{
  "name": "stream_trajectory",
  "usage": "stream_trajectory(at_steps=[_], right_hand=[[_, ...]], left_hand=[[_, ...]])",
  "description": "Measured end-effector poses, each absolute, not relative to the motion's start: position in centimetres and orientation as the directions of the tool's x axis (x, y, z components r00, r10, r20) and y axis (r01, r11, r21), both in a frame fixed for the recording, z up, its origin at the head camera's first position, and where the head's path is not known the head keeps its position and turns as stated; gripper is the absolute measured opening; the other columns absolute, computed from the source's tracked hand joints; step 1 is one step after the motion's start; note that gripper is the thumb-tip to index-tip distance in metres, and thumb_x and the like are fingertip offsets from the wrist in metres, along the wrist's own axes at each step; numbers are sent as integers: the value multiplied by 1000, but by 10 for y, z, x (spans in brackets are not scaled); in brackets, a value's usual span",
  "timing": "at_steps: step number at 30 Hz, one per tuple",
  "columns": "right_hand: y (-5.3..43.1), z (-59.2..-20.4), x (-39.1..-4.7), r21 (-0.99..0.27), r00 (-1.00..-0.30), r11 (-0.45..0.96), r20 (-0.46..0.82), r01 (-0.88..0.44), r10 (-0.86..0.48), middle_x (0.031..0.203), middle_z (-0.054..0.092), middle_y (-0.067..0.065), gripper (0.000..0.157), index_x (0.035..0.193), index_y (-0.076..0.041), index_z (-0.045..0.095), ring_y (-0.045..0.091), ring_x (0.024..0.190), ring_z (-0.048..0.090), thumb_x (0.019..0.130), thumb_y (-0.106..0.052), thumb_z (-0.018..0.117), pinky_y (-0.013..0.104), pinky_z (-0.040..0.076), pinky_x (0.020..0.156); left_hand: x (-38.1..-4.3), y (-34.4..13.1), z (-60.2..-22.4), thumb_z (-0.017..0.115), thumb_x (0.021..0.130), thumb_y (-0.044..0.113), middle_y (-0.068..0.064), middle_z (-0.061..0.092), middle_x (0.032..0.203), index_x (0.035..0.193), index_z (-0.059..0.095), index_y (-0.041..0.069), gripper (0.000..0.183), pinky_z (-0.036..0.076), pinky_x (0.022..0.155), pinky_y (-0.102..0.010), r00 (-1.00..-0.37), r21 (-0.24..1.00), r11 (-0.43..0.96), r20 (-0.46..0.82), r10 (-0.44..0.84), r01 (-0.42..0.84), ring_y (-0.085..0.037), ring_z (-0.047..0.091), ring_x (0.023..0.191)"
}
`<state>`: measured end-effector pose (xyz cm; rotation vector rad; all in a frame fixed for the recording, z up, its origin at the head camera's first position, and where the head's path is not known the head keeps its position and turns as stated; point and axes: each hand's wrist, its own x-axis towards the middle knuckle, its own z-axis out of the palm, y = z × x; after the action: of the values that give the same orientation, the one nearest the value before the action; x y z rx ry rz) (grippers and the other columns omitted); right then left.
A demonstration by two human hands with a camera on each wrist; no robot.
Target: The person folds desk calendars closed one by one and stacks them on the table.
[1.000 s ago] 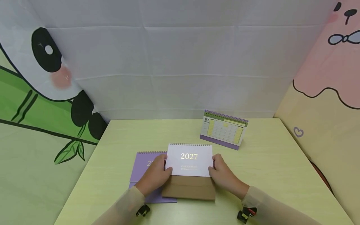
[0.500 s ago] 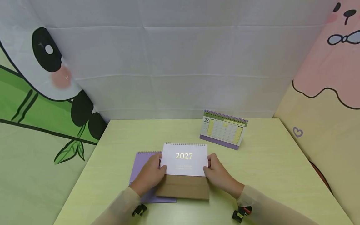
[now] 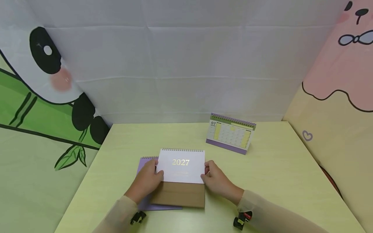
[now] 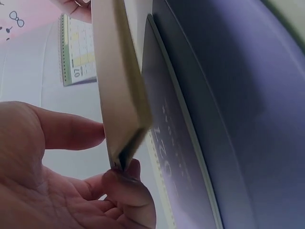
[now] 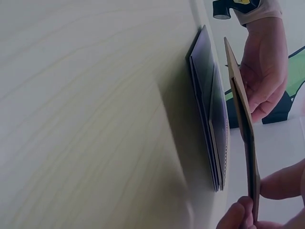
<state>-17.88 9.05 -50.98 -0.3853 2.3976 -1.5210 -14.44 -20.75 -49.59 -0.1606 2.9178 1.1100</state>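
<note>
Left-hand grip [image 3: 146, 178] and right-hand grip [image 3: 218, 180] are pinching the white 2027 desk calendar [image 3: 180, 173] by its sides — holding it over the purple desk calendar [image 3: 144, 161], toward the tabletop [image 3: 276, 174]'s near edge; "07" calendar [image 3: 231, 133] is standing near far edge.

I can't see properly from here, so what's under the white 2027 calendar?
A purple calendar lies below it on the table, with a gap between. In the head view, the white calendar and left hand hide much of it.
</note>
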Motion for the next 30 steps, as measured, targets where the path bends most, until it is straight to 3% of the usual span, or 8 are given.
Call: stream_trajectory(at_steps=[8,15,19,27,30], right_hand=[[81,-518,-182,-910,-910,403,-87,-92,-405,122,70,16,35,141,5,61,19,94,61,109,-4,74,25,50,78],[72,-592,-220,-904,-896,408,-73,-126,-439,122,73,0,39,145,-7,67,11,96,69,108,-16,78,25,59,82],[66,-609,-230,-906,-887,399,-64,-141,-458,120,75,-2,36,143,-11,70,14,95,71,108,-16,79,27,60,81],[57,-611,-228,-900,-871,388,-20,-198,-490,116,76,-6,29,135,-12,75,10,92,70,106,-17,81,25,59,80],[54,-601,-221,-897,-854,373,9,-237,-520,117,76,-1,33,138,-6,73,9,90,68,107,-18,78,25,58,77]], left_hand=[[-139,-222,-494,68,107,16,-30,73,141,144,61,-15,48,61,112,-63,-992,636,762,-55,-113,-122,-37,68,120],[-138,-233,-495,65,108,18,-34,70,146,146,59,-17,52,60,113,-64,-981,617,763,-101,-166,-193,-39,67,123],[-137,-240,-497,67,108,20,-35,70,146,146,58,-18,54,61,111,-64,-974,616,755,-132,-183,-225,-39,68,122],[-140,-259,-513,64,108,25,-37,68,141,145,57,-18,57,63,104,-59,-972,598,767,-115,-204,-232,-42,67,115],[-138,-260,-511,64,107,24,-36,70,137,143,58,-19,56,64,104,-60,-969,591,769,-119,-217,-244,-40,68,113]])
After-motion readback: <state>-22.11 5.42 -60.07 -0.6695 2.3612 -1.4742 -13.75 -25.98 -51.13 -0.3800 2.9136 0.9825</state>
